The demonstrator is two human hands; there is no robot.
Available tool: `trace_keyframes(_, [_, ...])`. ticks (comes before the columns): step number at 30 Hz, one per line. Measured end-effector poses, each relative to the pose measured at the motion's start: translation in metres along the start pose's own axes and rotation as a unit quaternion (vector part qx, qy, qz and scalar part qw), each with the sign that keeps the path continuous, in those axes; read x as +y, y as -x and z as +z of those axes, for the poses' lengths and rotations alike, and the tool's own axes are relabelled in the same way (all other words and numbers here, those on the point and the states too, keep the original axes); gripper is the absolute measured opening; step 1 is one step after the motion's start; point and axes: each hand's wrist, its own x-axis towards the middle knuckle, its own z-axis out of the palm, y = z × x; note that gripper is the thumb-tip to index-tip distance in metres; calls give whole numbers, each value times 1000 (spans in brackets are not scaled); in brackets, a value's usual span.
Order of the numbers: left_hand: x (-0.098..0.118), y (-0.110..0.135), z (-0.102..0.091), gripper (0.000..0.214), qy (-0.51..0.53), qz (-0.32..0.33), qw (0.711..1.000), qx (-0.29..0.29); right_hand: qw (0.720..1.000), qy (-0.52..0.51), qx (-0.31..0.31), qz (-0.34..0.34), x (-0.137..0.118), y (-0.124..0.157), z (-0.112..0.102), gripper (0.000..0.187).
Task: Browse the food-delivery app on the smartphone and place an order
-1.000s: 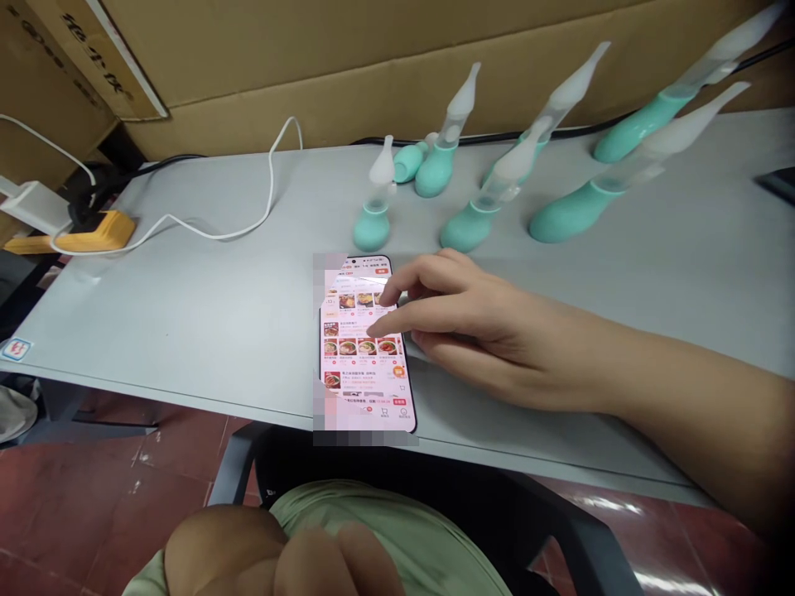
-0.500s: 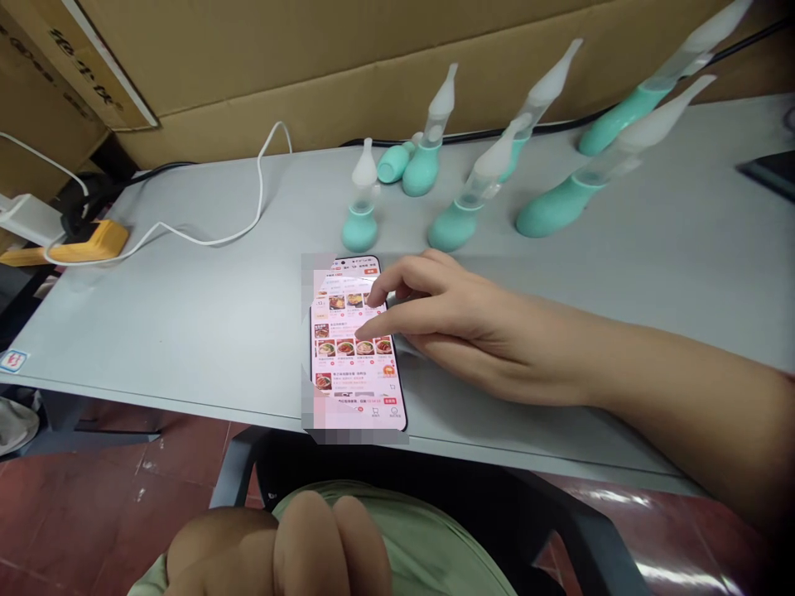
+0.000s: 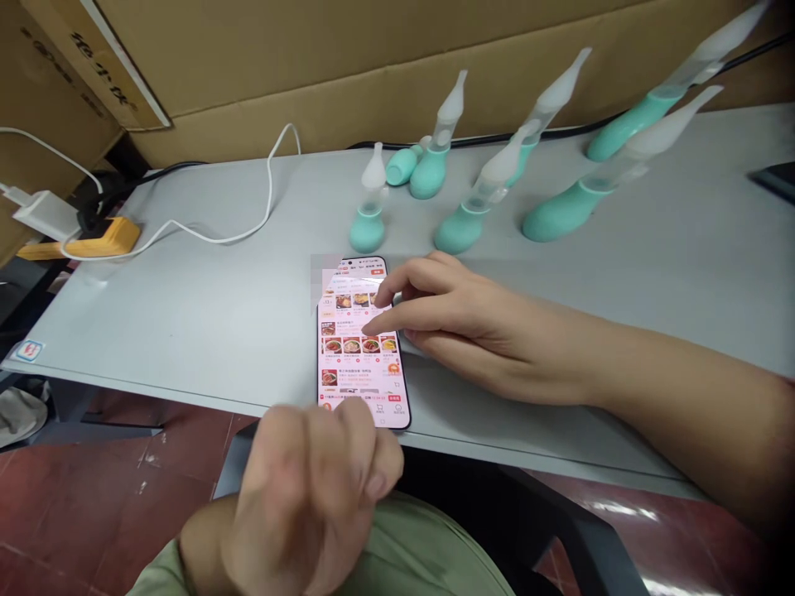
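Observation:
A smartphone (image 3: pixel 360 364) lies flat near the front edge of the grey table (image 3: pixel 186 314), its screen lit with rows of food pictures. My right hand (image 3: pixel 460 323) rests on the table beside it, index and middle fingers stretched out onto the upper right of the screen. My left hand (image 3: pixel 310 488) is raised in front of the table edge, just below the phone, fingers curled into a loose fist with nothing visible in it.
Several teal bulbs with clear pointed tips (image 3: pixel 463 219) stand behind the phone, and one small teal bulb (image 3: pixel 402 165) lies on its side. A white cable (image 3: pixel 248 223) runs to a yellow power strip (image 3: pixel 103 240) at left. Cardboard boxes (image 3: pixel 310 58) line the back.
My left hand has risen from my lap to just below the phone's lower edge. My right fingers stay on the screen, and the screen content has shifted slightly.

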Motion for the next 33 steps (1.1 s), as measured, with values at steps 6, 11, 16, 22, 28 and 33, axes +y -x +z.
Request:
trace_keyframes(6, [-15, -3, 21, 9, 198, -40, 974, -100, 1000, -12, 5, 3, 3, -1, 2, 37])
trace_keyframes(11, [-10, 11, 26, 4, 211, -39, 970, -110, 1000, -8, 5, 8, 1, -1, 1, 37])
trace_keyframes(16, [-12, 10, 29, 8, 195, -32, 966, -164, 1000, -3, 5, 8, -1, 0, 1, 38])
trace_keyframes(22, [-34, 4, 8, 37, 235, -94, 935, -248, 1000, -14, 16, 13, -1, -3, 3, 37])
trace_keyframes(28, [-90, 23, -58, 37, 258, -211, 896, -293, 999, -18, 36, 3, 0, -1, 2, 36])
trace_keyframes(33, [-123, 31, -110, 44, 232, -328, 904, -149, 999, 0, 34, 2, -1, 0, 3, 38])
